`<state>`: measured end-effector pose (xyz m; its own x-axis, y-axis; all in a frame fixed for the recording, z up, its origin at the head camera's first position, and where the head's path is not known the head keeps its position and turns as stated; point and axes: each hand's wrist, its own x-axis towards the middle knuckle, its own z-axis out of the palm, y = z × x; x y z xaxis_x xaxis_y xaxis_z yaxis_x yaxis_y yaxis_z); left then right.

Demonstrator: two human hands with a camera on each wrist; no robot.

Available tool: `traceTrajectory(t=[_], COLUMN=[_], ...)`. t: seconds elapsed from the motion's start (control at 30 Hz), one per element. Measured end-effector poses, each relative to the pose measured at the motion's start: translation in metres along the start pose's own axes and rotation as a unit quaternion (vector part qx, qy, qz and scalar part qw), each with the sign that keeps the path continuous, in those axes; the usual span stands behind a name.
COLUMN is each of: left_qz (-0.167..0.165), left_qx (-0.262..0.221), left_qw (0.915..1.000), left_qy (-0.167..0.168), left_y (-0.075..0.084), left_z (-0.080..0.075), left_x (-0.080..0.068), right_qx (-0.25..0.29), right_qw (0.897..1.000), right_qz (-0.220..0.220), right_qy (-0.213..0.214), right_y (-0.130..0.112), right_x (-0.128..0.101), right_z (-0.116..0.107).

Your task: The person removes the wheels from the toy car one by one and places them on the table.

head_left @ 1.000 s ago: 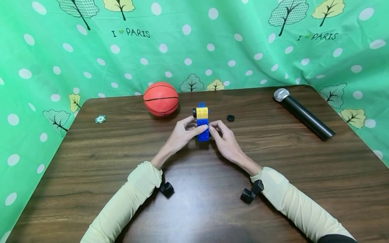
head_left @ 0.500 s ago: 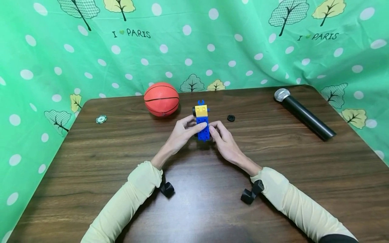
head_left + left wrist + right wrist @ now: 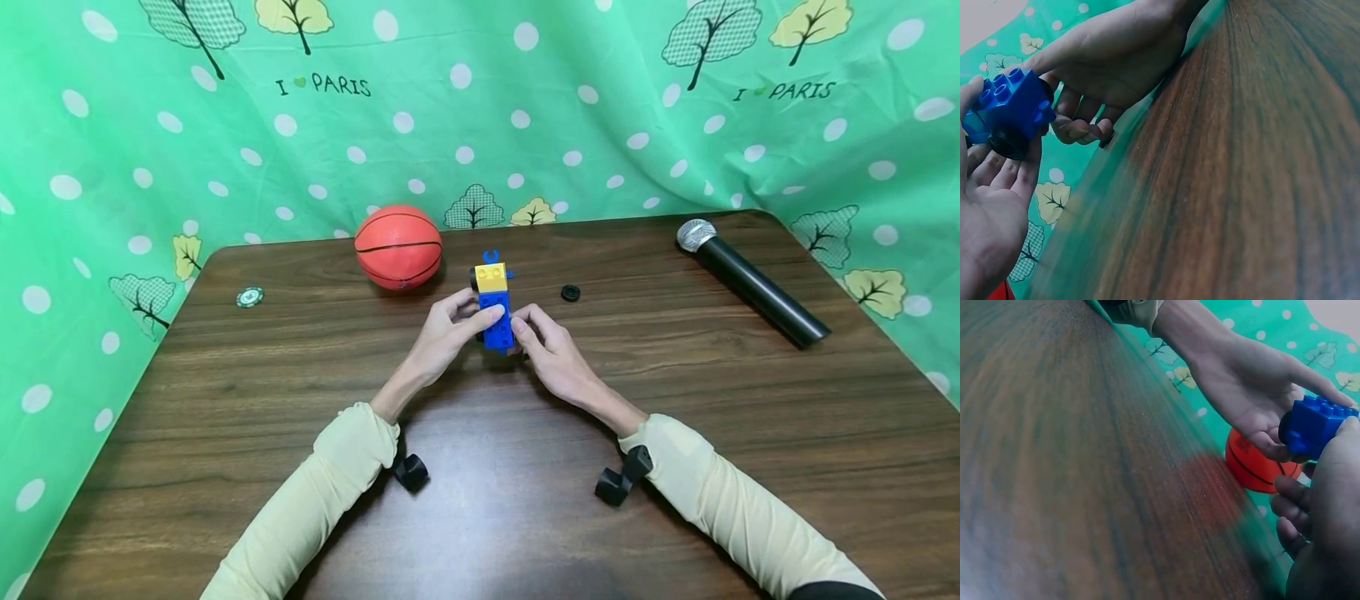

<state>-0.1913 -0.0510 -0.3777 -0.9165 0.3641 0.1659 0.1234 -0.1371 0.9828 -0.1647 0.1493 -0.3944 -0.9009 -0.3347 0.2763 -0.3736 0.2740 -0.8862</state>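
In the head view my left hand (image 3: 444, 337) holds a building-block toy car (image 3: 492, 305), its thumb lying across the blue studded top. The car has a yellow block (image 3: 491, 277) at its far end, with a blue hook beyond it. A black wheel (image 3: 1009, 144) shows on its left side in the left wrist view. My right hand (image 3: 553, 348) is at the near right side of the car, thumb and index finger pinching a dark wheel (image 3: 1046, 91), mostly hidden by the fingers. Farther forward on that side, a bare blue stub (image 3: 511, 274) sticks out.
One loose black wheel (image 3: 570, 293) lies right of the car. A red toy basketball (image 3: 398, 248) stands behind the left hand, and a poker chip (image 3: 250, 297) lies far left. The microphone (image 3: 753, 283) rests at the right. A green curtain (image 3: 480, 108) hangs behind the table.
The toy car has shifted slightly left and its far end has swung a little left. The left hand moves with it, while the right hand stays at its side.
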Motion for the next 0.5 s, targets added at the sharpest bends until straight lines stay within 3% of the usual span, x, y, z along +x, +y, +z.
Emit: traceTrajectory(t=[0.2, 0.5], left_qz=[0.004, -0.002], left_qx=[0.002, 0.001], left_qw=[1.0000, 1.0000], left_qy=[0.002, -0.001], left_y=[0.0007, 0.0017], left_z=[-0.0009, -0.0022], left_x=[-0.0001, -0.0005], right_qx=[-0.039, -0.093], right_qw=[0.999, 0.992], right_qz=[-0.017, -0.076], right_qy=[0.014, 0.043], right_y=[0.0001, 0.0008], right_x=[-0.0003, -0.0007], right_z=[0.0005, 0.0030])
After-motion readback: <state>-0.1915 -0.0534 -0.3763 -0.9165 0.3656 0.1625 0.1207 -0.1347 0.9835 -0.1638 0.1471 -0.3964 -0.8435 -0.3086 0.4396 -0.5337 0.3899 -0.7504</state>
